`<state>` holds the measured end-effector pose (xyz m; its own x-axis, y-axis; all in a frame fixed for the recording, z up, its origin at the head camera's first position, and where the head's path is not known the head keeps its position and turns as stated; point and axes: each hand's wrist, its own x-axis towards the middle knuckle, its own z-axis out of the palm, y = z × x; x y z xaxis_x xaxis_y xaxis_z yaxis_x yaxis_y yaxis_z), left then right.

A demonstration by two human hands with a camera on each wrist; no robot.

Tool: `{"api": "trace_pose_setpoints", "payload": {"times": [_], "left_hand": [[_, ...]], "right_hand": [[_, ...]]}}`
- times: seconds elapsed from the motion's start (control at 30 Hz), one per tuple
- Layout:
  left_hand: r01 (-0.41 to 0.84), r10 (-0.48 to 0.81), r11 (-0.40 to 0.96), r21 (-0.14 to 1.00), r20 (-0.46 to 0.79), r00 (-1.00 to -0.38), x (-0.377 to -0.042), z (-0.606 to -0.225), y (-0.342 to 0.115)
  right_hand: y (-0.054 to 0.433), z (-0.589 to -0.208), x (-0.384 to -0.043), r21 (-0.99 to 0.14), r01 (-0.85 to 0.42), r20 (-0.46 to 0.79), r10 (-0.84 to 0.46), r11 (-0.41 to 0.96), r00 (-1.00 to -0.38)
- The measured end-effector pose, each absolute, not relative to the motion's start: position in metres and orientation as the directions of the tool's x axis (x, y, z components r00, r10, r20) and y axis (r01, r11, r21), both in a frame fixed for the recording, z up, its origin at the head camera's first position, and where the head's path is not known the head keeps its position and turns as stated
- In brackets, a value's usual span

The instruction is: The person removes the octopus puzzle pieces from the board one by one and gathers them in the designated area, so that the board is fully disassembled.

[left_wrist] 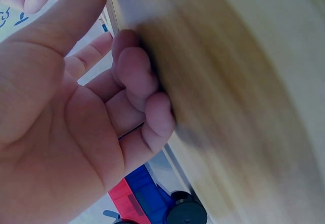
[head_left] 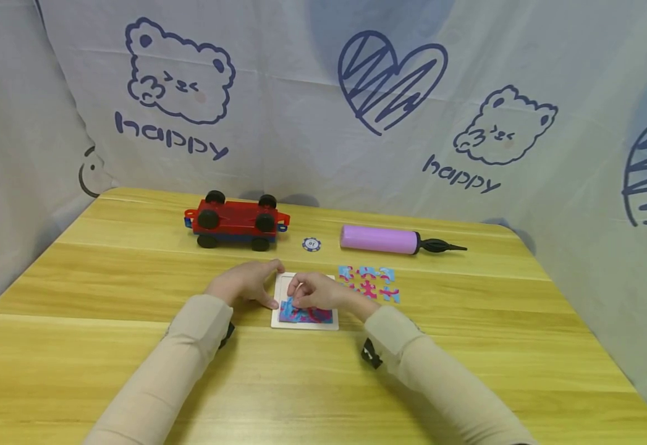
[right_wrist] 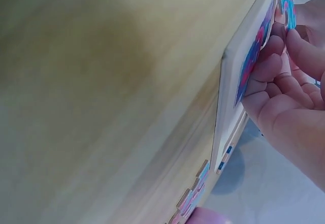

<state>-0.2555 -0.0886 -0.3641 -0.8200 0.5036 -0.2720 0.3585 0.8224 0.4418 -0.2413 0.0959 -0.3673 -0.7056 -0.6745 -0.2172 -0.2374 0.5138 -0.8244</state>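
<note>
A white puzzle tray (head_left: 305, 327) lies on the table, its lower part filled with joined blue and pink puzzle pieces (head_left: 314, 315). My right hand (head_left: 320, 292) is over the tray and pinches a puzzle piece (right_wrist: 289, 11) between thumb and fingers, tilted up off the tray in the right wrist view. My left hand (head_left: 248, 283) is at the tray's left side, thumb tip by the left edge and index finger near the upper left corner. In the left wrist view its other fingers (left_wrist: 137, 74) bend loosely against the tabletop.
Several loose puzzle pieces (head_left: 367, 288) lie right of the tray, partly behind the right hand. Farther back are an upturned red and blue toy wagon (head_left: 236, 219) with black wheels, a poker chip (head_left: 311, 244) and a purple hand pump (head_left: 380, 239). A printed curtain (head_left: 301, 154) hangs behind the table.
</note>
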Motion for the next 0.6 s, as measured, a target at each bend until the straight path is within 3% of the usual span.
{"api": "trace_pose_setpoints", "payload": {"times": [0.6], "left_hand": [[0.346,0.494,0.83,0.437,-0.287,-0.821,-0.253,-0.362,-0.087]], "right_hand": [[0.12,-0.361,-0.245,-0.879,-0.132,-0.21,-0.62,0.459,-0.756]]}}
